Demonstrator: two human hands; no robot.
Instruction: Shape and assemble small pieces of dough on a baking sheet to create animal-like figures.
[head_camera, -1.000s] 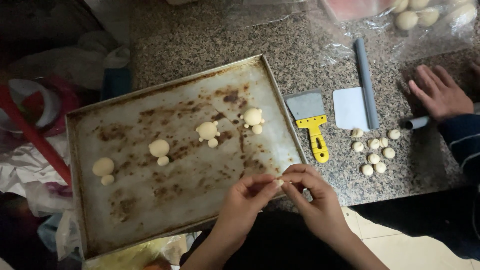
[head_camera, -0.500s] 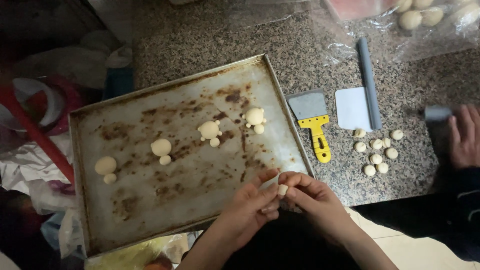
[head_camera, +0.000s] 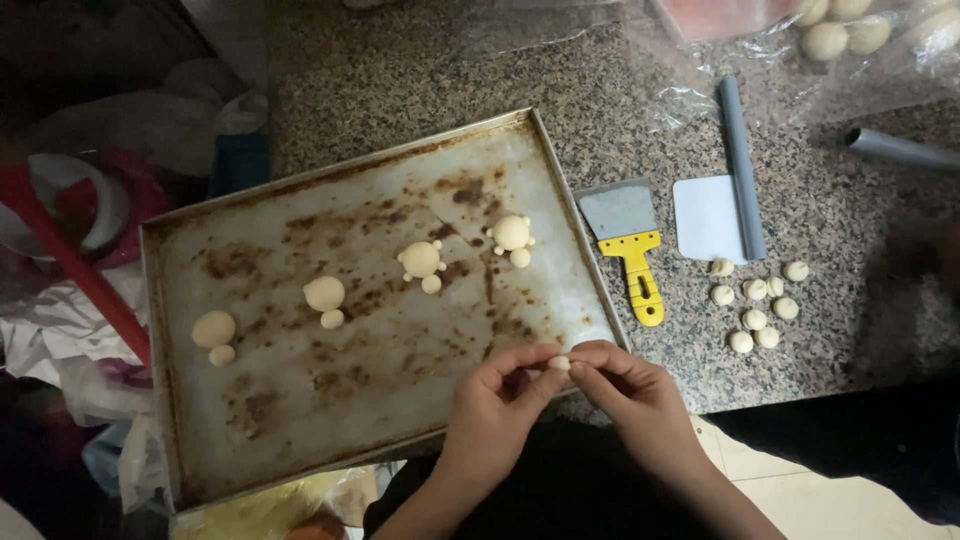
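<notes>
Tiny pale dough pellet (head_camera: 561, 363) pinched between fingertips of left hand (head_camera: 495, 405) and right hand (head_camera: 635, 395), both now drawn together at the near rim of the stained metal baking tray (head_camera: 160, 330); before, fingers sat looser. Shaped dough figures (head_camera: 420, 262) lie beyond; yellow-handled scraper (head_camera: 630, 250) off right

Light: dim, warm, from above | sheen: soft on my baking tray (head_camera: 300, 420) | shadow: deep at left and bottom-right edges | focus: worktop (head_camera: 400, 70) sharp, clutter at left blurred
</notes>
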